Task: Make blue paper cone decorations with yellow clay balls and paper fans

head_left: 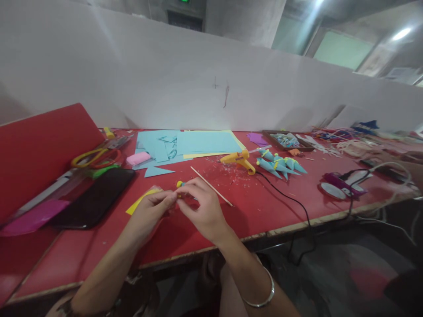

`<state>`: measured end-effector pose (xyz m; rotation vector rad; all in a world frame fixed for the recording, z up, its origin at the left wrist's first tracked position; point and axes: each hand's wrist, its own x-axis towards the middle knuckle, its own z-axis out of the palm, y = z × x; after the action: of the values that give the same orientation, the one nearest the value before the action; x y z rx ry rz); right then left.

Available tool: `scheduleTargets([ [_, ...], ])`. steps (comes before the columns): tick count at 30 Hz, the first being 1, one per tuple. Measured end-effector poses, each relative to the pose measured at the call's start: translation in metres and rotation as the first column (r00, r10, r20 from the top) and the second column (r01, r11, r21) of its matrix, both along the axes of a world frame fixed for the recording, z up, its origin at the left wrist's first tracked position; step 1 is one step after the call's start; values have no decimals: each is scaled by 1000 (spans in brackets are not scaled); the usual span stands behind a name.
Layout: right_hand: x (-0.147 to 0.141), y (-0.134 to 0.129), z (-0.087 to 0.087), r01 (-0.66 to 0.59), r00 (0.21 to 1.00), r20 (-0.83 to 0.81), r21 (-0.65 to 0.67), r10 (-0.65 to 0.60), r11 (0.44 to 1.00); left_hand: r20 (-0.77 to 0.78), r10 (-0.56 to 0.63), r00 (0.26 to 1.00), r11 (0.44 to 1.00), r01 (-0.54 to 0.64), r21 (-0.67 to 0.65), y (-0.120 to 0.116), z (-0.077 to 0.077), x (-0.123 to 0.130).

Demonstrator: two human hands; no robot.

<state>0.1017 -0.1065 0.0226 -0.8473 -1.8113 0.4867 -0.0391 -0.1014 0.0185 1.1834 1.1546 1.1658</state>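
Note:
My left hand [157, 209] and my right hand [201, 207] meet over the front of the red table, fingertips pinched together. Between them is a small piece with a yellow ball [179, 184] at its top and a bit of blue; most of it is hidden by the fingers. Yellow paper [139, 203] lies beside my left hand, partly under a clear wrapper. A thin wooden stick [211, 186] rests just behind my right hand. Farther right, several blue paper cones [280, 165] with yellow trim lie in a cluster near a yellow glue gun [238, 160].
Light blue paper sheets [208, 143] lie at the back by the white partition. On the left are scissors [95, 157], a pink block [139, 158] and a black phone [95, 198]. The glue gun's black cord [284, 193] runs over the table's front edge. A tray [287, 140] holds scraps.

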Motion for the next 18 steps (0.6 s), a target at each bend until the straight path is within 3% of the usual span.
scheduleTargets([
  [9,-2,-2,-2,51,996,66,31,-53,998,113,-33,993,999,36,-31,0,-6,0],
  [18,-6,-4,0,26,997,-73,13,-25,1000,270,-42,962,985,85,-152,0,-3,1],
])
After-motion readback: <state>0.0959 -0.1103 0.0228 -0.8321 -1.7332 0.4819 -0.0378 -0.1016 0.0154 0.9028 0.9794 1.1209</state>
